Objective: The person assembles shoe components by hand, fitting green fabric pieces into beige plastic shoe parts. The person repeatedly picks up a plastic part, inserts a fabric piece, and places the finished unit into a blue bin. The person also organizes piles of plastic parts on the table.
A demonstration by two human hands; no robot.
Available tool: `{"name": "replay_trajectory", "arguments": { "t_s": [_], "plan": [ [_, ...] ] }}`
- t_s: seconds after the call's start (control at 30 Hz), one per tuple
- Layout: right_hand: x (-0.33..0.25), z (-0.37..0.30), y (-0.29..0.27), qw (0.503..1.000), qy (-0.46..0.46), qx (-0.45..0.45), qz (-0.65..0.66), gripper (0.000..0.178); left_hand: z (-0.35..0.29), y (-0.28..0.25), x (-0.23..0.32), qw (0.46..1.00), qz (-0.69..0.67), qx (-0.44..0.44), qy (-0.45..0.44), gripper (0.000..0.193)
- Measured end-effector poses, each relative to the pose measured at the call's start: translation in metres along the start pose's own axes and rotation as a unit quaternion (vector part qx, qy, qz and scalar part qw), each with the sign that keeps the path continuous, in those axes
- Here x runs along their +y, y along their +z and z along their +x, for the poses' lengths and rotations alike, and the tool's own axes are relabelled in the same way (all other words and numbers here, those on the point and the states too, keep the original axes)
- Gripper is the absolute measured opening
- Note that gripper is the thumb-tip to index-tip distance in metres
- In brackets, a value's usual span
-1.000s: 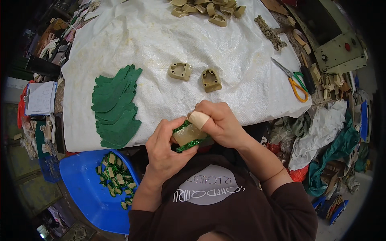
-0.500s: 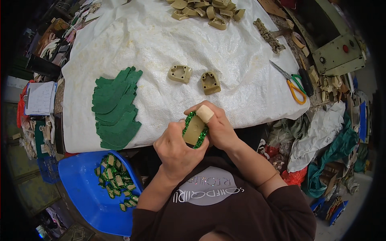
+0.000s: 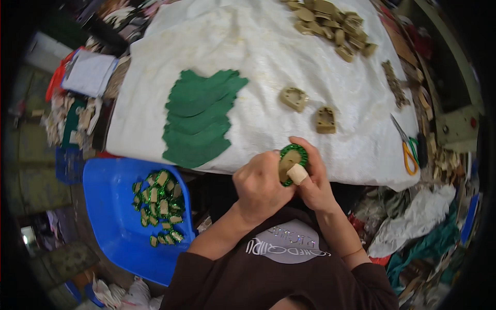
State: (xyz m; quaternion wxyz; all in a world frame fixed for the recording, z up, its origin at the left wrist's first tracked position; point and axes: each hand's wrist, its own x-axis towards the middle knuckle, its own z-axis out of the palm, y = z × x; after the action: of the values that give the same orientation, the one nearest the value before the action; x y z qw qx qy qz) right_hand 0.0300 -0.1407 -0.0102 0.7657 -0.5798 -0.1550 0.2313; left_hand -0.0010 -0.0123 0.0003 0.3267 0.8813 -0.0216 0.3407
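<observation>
Above the table's near edge I hold a tan shoe heel [image 3: 289, 161] with a sparkly green covering round its side. My left hand [image 3: 264, 182] is closed about its left side, the fingers curled. My right hand [image 3: 315, 178] grips the other side, its thumb, wrapped in a beige finger cover [image 3: 297, 174], pressing on the flat tan face. Beyond my hands two bare tan heels, one [image 3: 294, 99] to the left and another [image 3: 326, 120] to the right, lie hollow side up. Overlapping green sheet pieces [image 3: 199, 121] are spread to the left.
White sheeting [image 3: 248, 57] covers the table. Bare heels [image 3: 330, 23] are piled at the far right. Scissors [image 3: 405, 144] with orange and green handles lie at the right edge. At lower left, a blue tub [image 3: 111, 206] contains several green-covered heels [image 3: 160, 199].
The view has swung left, so the table's contents appear farther right. The heel has been turned in my hands, and my right thumb has moved lower on its tan face.
</observation>
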Motion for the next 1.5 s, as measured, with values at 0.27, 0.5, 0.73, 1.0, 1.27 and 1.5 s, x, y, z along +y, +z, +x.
{"name": "replay_trajectory", "arguments": {
  "t_s": [0.27,0.5,0.73,1.0,1.27,1.5],
  "plan": [
    [-0.014,0.054,0.019,0.919,-0.203,-0.153,-0.302,0.040,-0.043,-0.067,-0.057,0.995,0.028,0.060,-0.075,0.052],
    [0.002,0.080,0.062,0.785,-0.295,-0.174,-0.517,0.044,-0.124,-0.149,-0.127,0.837,0.401,0.142,-0.343,0.055],
    [0.019,0.095,0.075,0.761,-0.295,-0.205,-0.541,0.022,-0.064,-0.143,-0.112,0.973,0.107,0.076,-0.189,0.043],
    [0.003,0.091,0.056,0.846,-0.320,-0.056,-0.423,0.034,-0.001,-0.122,-0.101,0.977,0.136,-0.086,-0.140,0.039],
    [-0.030,0.056,0.010,0.691,-0.501,-0.038,-0.519,0.028,0.006,-0.071,-0.039,0.937,-0.266,-0.138,-0.180,0.046],
    [-0.057,0.043,-0.077,0.795,-0.205,-0.016,-0.570,0.044,0.009,-0.026,-0.030,0.668,-0.621,-0.045,-0.407,0.037]
  ]
}}
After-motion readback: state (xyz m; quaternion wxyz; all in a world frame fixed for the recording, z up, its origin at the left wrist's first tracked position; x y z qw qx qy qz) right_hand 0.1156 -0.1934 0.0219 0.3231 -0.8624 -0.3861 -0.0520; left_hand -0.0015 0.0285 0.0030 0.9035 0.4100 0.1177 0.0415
